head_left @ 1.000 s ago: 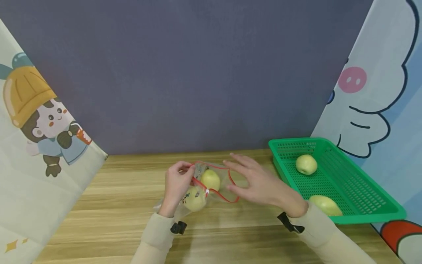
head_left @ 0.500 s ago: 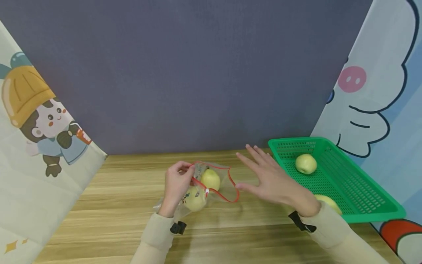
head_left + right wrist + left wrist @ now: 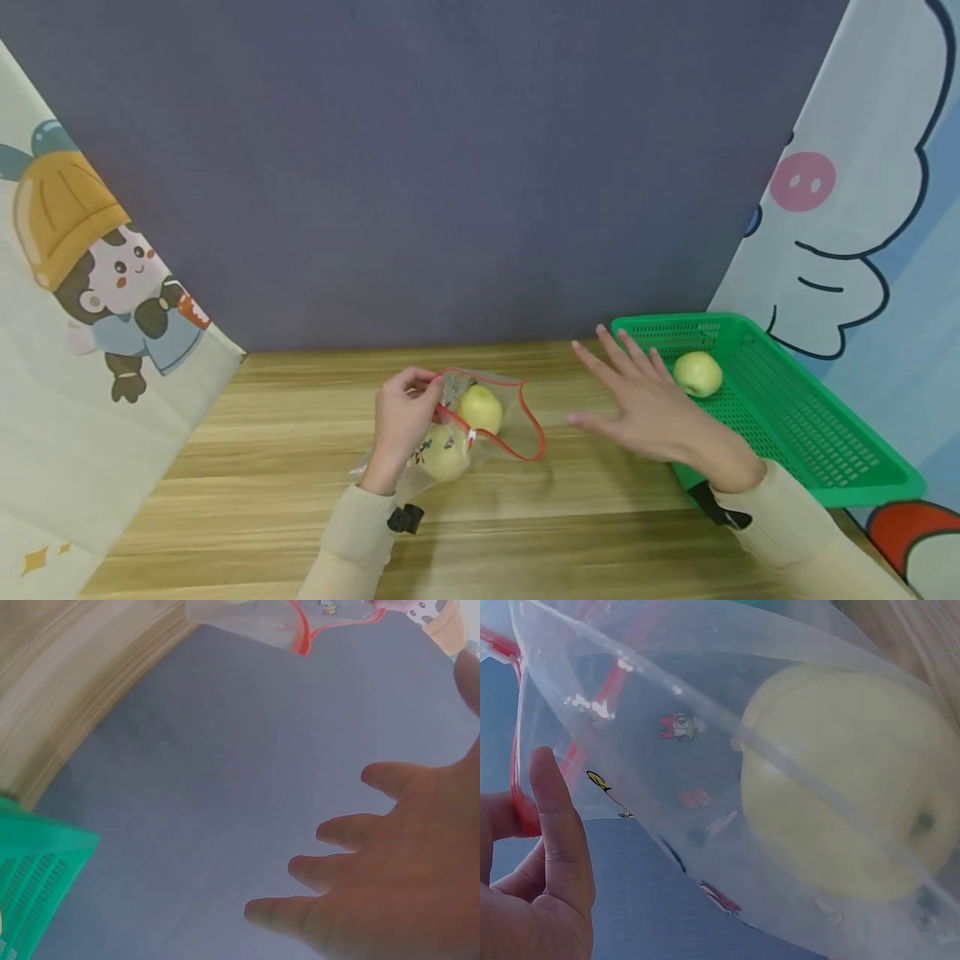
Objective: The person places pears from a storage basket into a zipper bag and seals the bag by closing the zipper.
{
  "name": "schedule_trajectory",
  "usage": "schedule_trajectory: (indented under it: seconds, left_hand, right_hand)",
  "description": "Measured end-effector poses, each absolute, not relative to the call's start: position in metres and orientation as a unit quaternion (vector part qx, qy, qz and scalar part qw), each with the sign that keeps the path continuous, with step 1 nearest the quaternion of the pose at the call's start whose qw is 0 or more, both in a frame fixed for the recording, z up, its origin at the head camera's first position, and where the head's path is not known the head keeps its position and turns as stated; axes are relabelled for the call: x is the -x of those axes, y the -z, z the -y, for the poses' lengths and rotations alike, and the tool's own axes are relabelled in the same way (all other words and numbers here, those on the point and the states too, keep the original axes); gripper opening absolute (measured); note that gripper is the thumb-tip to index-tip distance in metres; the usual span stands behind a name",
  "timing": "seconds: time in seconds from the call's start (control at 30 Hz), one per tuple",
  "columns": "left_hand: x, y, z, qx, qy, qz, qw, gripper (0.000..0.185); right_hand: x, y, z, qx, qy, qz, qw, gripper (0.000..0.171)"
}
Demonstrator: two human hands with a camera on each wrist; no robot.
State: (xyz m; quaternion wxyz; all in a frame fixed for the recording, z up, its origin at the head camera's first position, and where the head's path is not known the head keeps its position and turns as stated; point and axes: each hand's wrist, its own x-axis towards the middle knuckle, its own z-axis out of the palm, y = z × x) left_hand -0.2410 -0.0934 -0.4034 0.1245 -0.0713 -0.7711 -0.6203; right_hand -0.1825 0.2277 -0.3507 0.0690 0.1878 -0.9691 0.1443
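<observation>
left hand (image 3: 403, 417) pinches the bag (image 3: 468, 421) rim, two apples inside; right hand (image 3: 660, 412) spread, holding nothing, beside the basket (image 3: 825, 454).

You're at a staged recording booth rather than a lived-in room: a wooden table (image 3: 300, 500) is boxed in by a plain grey backdrop (image 3: 450, 167) and cartoon-printed cloth panels (image 3: 90, 317) on both sides, with a green plastic basket (image 3: 825, 450) at your right.
</observation>
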Motion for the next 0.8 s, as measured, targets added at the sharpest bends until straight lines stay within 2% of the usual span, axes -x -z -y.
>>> schedule_trajectory:
  seconds: [0.8]
  left_hand:
    - [0.245,0.403,0.093,0.056,0.627,0.769,0.115,0.013]
  right_hand:
    - [0.177,0.362,-0.278,-0.132,-0.141,0.980,0.043,0.090]
